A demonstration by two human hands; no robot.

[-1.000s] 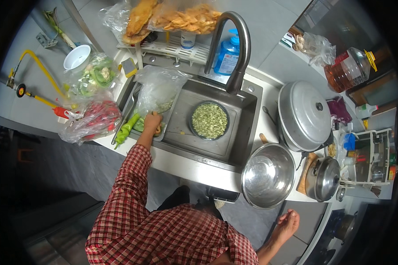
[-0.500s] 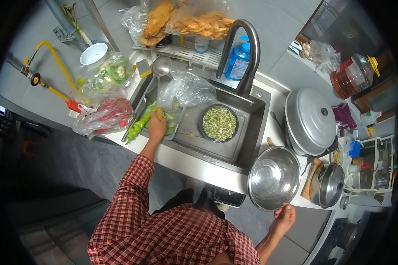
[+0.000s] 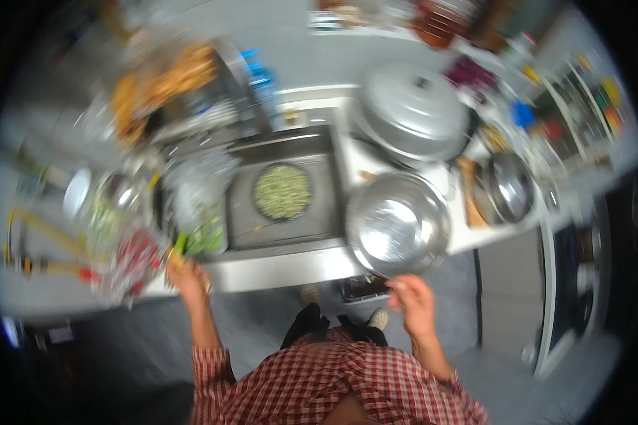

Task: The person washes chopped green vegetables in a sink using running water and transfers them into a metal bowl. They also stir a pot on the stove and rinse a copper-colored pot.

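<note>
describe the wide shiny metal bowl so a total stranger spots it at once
Start at the grey rectangular sink and go right along the white counter. At its front edge, just beyond the person's right hand, sits the round, shiny metal bowl. Unlike the grey dome-lidded pot behind and smaller lidded steel pot to the right, it has no lid.

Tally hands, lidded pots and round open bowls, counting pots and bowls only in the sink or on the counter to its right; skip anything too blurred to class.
Hands: 2, left hand and right hand
Lidded pots: 2, large pot and smaller pot
Open bowls: 2, steel bowl and dark bowl of chopped greens
Total: 6
</note>
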